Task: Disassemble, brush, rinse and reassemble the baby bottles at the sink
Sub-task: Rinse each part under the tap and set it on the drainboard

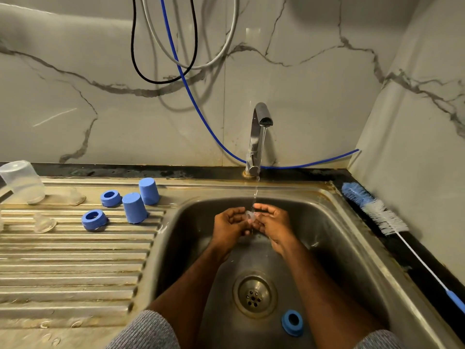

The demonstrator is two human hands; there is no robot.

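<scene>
Together, over the middle of the sink basin (334, 238), we see the left hand (230, 226) and the right hand (273, 224) held close under the stream from the tap (259, 132). Both hands have their fingers curled in around a small clear piece (250, 215), pinched between the fingertips right where the water lands; it is too blurred and glossy for us to say which bottle part it is. On the basin floor, near the drain (254, 295) and just right of it, lies a blue screw ring (292, 322) on its own.

Left of the basin, on the ribbed draining board (75, 268), we count two blue caps (149, 191) standing mouth-down, one behind the other and close together. Two more blue rings (110, 198) sit beside them, one towards the wall and one nearer us. Two clear teats (44, 222) rest further left, well apart from each other, and a clear bottle body (22, 182) stands upside down at the far left edge.

On the dark counter right of the sink, a bottle brush (375, 209) lies with its blue and white bristles towards the wall and its thin handle running towards us.
</scene>
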